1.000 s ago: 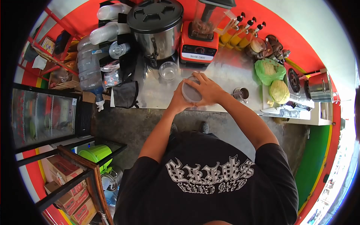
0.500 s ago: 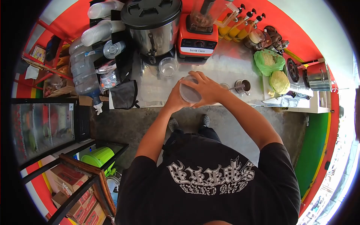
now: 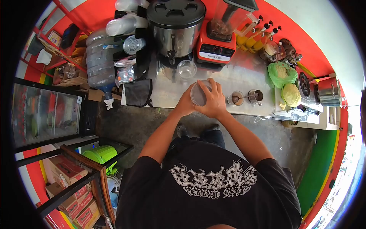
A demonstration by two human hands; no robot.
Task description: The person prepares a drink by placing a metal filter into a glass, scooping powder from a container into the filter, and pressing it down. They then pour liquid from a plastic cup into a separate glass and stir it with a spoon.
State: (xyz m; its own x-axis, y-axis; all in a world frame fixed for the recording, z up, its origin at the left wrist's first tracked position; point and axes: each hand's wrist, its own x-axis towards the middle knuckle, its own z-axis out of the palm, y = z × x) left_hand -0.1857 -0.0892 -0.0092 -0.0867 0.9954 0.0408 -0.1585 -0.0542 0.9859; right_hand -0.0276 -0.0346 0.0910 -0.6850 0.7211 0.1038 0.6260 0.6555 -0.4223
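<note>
Between my two hands is a round clear plastic container (image 3: 199,94) near the front edge of the steel counter (image 3: 167,95). My left hand (image 3: 185,102) wraps round its left side. My right hand (image 3: 214,100) grips its right side, with fingers reaching over the top. Just behind it stands an empty-looking clear cup (image 3: 187,70). To the right of my right hand are a clear cup with brown contents (image 3: 235,98) and a metal cup (image 3: 255,97); a spoon handle spans the two.
Behind are a steel dispenser (image 3: 177,38) and a red blender (image 3: 215,49). Pump bottles (image 3: 254,42), a green bag (image 3: 282,73), a cabbage (image 3: 291,95) and a stove with a pot (image 3: 328,93) stand right. A water jug (image 3: 100,61) and black cloth (image 3: 138,92) lie left.
The view has shifted, so the counter items appear farther right and the cup with brown contents shows beside my right hand. My right fingers have shifted over the container's top.
</note>
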